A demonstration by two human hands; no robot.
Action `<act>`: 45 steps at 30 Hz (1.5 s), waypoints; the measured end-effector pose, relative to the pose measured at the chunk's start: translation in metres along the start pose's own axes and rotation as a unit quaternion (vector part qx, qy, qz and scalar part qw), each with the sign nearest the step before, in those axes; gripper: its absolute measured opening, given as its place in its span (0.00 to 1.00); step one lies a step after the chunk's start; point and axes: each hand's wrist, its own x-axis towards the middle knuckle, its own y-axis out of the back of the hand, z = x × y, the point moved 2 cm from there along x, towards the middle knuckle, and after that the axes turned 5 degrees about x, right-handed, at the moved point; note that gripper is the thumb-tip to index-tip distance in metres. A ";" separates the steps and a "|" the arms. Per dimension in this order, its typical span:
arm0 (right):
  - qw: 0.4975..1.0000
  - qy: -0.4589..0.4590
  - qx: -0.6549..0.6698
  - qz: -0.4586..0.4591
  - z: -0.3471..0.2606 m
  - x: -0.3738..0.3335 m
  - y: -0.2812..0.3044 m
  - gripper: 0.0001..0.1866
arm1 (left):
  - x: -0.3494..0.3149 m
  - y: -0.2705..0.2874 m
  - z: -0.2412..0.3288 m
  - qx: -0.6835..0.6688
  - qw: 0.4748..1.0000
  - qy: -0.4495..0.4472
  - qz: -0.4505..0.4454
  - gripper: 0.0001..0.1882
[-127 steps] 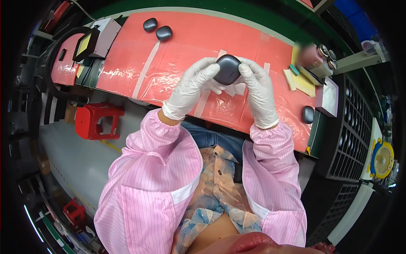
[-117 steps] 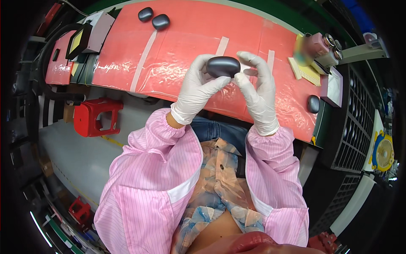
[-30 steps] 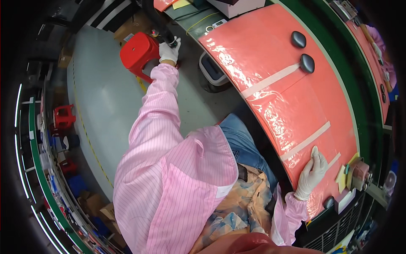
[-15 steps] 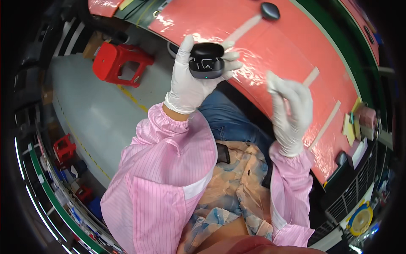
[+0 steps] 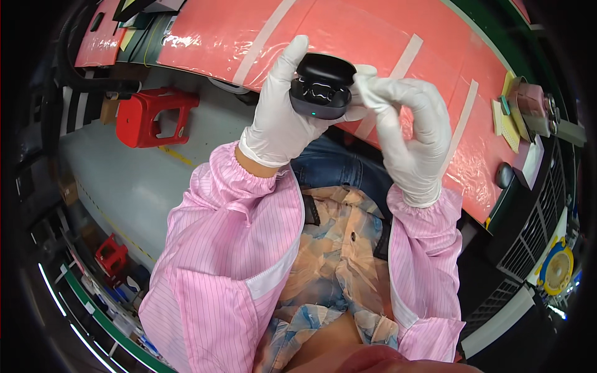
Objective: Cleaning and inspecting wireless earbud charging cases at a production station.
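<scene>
In my gloved left hand (image 5: 273, 121) rests a small black earbud charging case (image 5: 326, 69), its lid raised. A small green light glows on the front of the case, and shiny shapes show in its well, too reflective to tell apart. The thumb runs up the case's left side; the other fingers are mostly behind it. My gloved right hand (image 5: 415, 133) is curled, thumb and fingertips pinched together beside the lid's right edge. White material bunches at those fingertips; whether it is glove or a cloth, I cannot make out.
Beyond my hands lies a table with a glossy red-pink mat (image 5: 348, 28) and pale tape strips. A rounded dark case (image 5: 504, 175) sits at its right edge, near yellow papers (image 5: 509, 127). A red stool (image 5: 140, 118) stands on the floor at left; a yellow fan (image 5: 555, 267) is at right.
My right hand has come left and up, from apart to right beside the case. The case in my left hand has shifted slightly right. The whole view has turned a little.
</scene>
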 end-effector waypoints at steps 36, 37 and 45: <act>0.975 -0.066 -0.195 -0.078 0.000 -0.013 0.004 0.17 | 0.008 0.006 -0.029 0.289 0.933 -0.214 -0.005 0.43; 0.986 -0.062 -0.133 -0.083 0.011 -0.018 0.008 0.17 | 0.011 0.010 -0.030 0.305 0.927 -0.215 -0.017 0.43; 0.988 -0.027 -0.138 -0.066 -0.007 -0.017 -0.014 0.14 | 0.018 0.012 -0.039 0.236 0.941 -0.240 -0.043 0.29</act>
